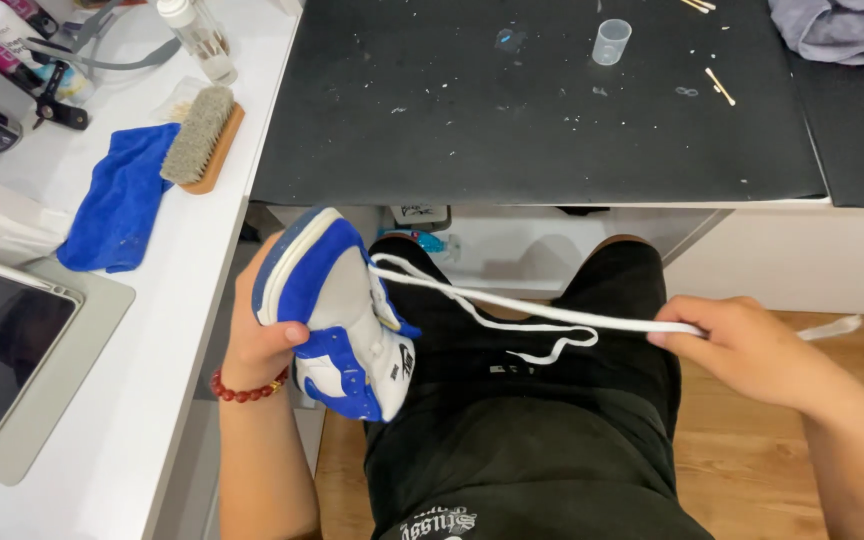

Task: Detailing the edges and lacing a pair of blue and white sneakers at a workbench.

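empty clear cup on black mat

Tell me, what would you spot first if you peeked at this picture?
The blue and white sneaker, held up in the left hand over the person's lap. Next, the long white shoelace, stretched from the shoe across to the right hand. On the white table at the left, a bristle brush rests on a blue cloth.

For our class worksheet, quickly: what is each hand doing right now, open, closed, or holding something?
Left hand: closed around the blue and white sneaker, held over the lap.
Right hand: closed on the white shoelace, pulled taut from the sneaker.
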